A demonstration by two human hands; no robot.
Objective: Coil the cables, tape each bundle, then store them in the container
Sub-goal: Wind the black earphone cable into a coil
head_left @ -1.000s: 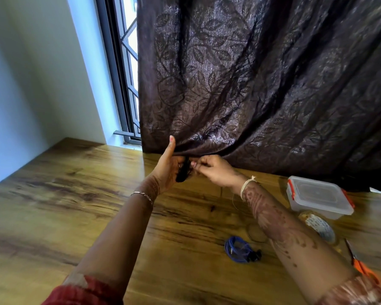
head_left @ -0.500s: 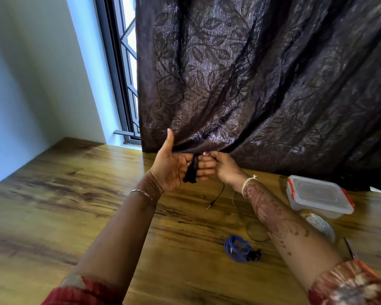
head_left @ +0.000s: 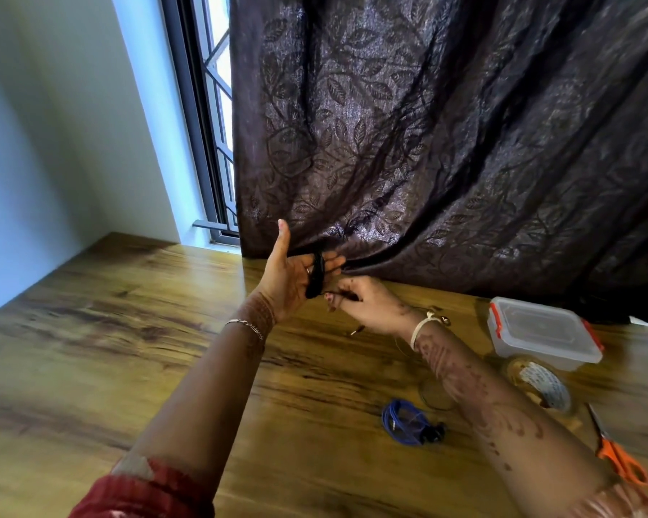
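My left hand (head_left: 294, 276) is raised above the table, palm up, thumb straight up, with a black cable (head_left: 318, 275) coiled round its straight fingers. Just below and to the right, my right hand (head_left: 367, 304) pinches the free end of that cable, whose loose tail with a metal plug hangs under it. A coiled blue cable bundle (head_left: 404, 426) lies on the table near my right forearm. The clear plastic container (head_left: 543, 336) with red clips stands shut at the right, with a roll of tape (head_left: 541, 385) in front of it.
Orange-handled scissors (head_left: 616, 452) lie at the right edge of the wooden table (head_left: 128, 349). A thin wire ring (head_left: 433, 394) lies by my right forearm. A dark patterned curtain (head_left: 446, 143) hangs behind the table, with a window (head_left: 214, 106) to its left.
My right hand has dropped from the top of my left fingers to below them, leading the black cable round. My left hand has lifted and opened a little.
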